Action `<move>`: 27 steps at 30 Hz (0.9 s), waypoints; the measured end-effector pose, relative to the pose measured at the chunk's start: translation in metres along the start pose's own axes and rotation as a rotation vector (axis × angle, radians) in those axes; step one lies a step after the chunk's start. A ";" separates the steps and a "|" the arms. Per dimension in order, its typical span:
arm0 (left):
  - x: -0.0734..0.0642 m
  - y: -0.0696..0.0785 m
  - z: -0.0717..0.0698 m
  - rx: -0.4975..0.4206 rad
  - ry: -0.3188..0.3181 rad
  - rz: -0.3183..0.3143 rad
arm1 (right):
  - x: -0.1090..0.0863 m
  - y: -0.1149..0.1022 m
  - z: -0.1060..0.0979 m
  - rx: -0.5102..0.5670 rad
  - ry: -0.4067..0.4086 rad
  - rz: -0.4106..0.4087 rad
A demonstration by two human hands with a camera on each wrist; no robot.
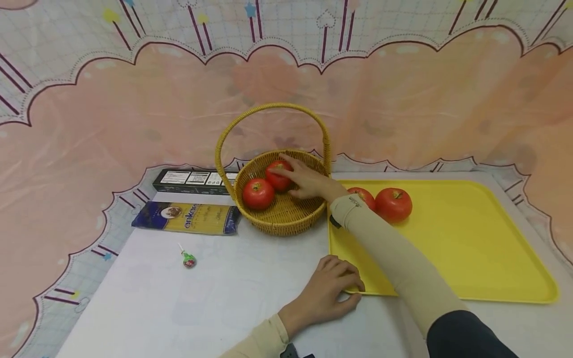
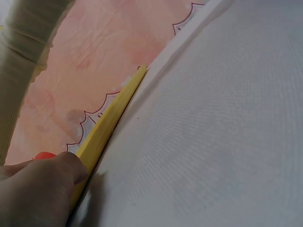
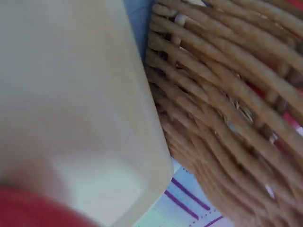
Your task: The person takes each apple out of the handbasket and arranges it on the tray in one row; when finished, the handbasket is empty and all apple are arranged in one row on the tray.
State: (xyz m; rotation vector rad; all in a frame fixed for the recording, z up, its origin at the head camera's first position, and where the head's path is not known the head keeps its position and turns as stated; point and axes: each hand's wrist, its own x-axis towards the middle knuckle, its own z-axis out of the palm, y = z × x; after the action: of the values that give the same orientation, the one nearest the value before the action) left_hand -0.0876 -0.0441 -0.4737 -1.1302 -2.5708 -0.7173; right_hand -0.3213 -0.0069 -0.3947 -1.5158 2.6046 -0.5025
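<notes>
A yellow wicker basket [image 1: 284, 226] with a tall handle holds two tomatoes, one at the front left [image 1: 258, 194] and one farther back [image 1: 276, 177]. My right hand [image 1: 306, 179] reaches inside, its fairly straight fingers spread over and beside the back tomato, the thumb apart. At the near left corner of a yellow tray [image 1: 474, 238], my left hand [image 1: 329, 291] grips the rim between thumb and fingers. The left wrist view shows that thumb on the tray's edge [image 2: 106, 127]. Two more tomatoes lie on the tray, one in full sight [image 1: 394, 205], the other [image 1: 361, 196] partly behind my right sleeve.
Left of the basket lie a dark box [image 1: 192, 188] and a yellow and blue packet [image 1: 183, 218]. A wrapped lollipop [image 1: 188, 259] is nearer on the white table [image 1: 215, 303]. A patterned cloth [image 1: 179, 109] hangs behind. The basket's handle arches over the opening.
</notes>
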 end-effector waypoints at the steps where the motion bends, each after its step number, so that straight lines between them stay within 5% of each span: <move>1: 0.000 0.000 0.000 -0.005 0.001 -0.005 | 0.003 0.001 0.001 -0.003 -0.005 -0.006; 12: -0.002 0.000 -0.003 0.009 0.004 0.005 | 0.020 0.004 0.007 0.029 0.062 0.014; 27: -0.002 -0.001 -0.002 -0.005 0.017 0.013 | 0.017 0.002 0.006 0.086 0.068 0.127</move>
State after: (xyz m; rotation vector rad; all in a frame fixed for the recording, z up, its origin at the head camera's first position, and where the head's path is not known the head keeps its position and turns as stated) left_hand -0.0866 -0.0471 -0.4728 -1.1372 -2.5463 -0.7281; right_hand -0.3302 -0.0220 -0.3992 -1.3210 2.6696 -0.6544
